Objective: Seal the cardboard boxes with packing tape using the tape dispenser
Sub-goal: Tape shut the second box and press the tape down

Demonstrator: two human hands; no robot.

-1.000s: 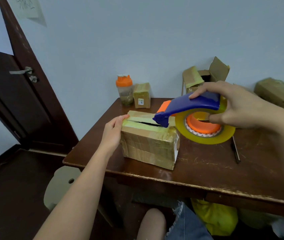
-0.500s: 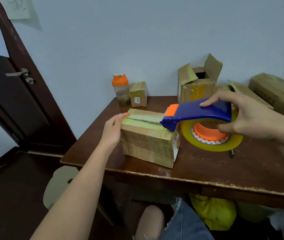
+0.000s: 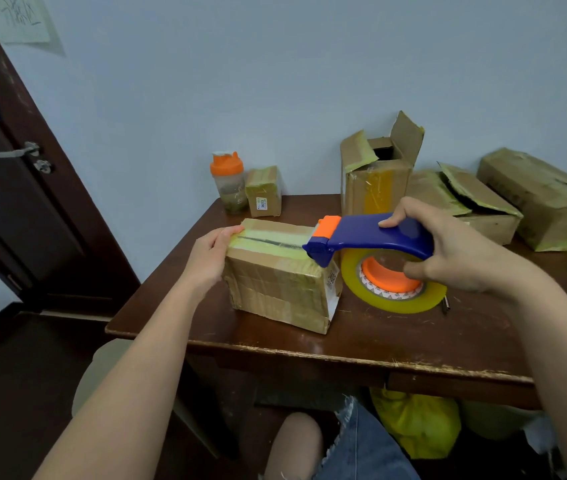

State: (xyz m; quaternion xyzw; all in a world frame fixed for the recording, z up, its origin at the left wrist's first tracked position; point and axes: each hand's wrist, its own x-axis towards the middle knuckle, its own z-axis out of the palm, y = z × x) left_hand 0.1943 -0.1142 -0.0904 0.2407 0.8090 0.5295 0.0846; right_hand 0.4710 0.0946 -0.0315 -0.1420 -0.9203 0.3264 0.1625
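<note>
A small cardboard box wrapped in yellowish tape stands near the front left of the brown table; a dark slit runs along its top seam. My left hand holds the box's left top edge, thumb on top. My right hand grips the blue tape dispenser by its handle. The dispenser's orange-and-blue nose rests at the right end of the box's top. Its yellow tape roll on an orange core hangs just right of the box.
At the back stand an orange-lidded shaker bottle, a small taped box, an open box and more torn boxes to the right. A thin dark tool lies behind the roll. A door is at left.
My right hand has drawn the dispenser rightward along the box's top to its right end. My left hand has stayed on the box's left edge.
</note>
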